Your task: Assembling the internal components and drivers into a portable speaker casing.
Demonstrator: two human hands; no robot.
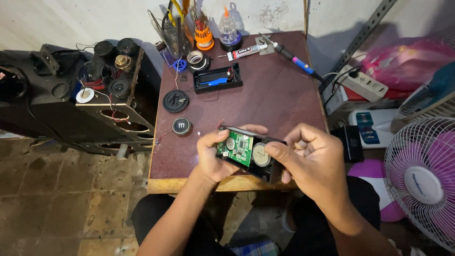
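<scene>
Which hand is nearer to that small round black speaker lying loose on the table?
Left. The left hand is just right of the round speaker; the right hand is farther right, beyond the opened black device.

A dark reddish counter stands against a stained pale wall. Worn brown floor tiles lie left; a pink-bladed fan stands right, beside a slanted metal strut.

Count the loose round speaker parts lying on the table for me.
2: a larger black disc left of the open black case, and a smaller round one nearer the left hand. More may hide behind hands.
</scene>
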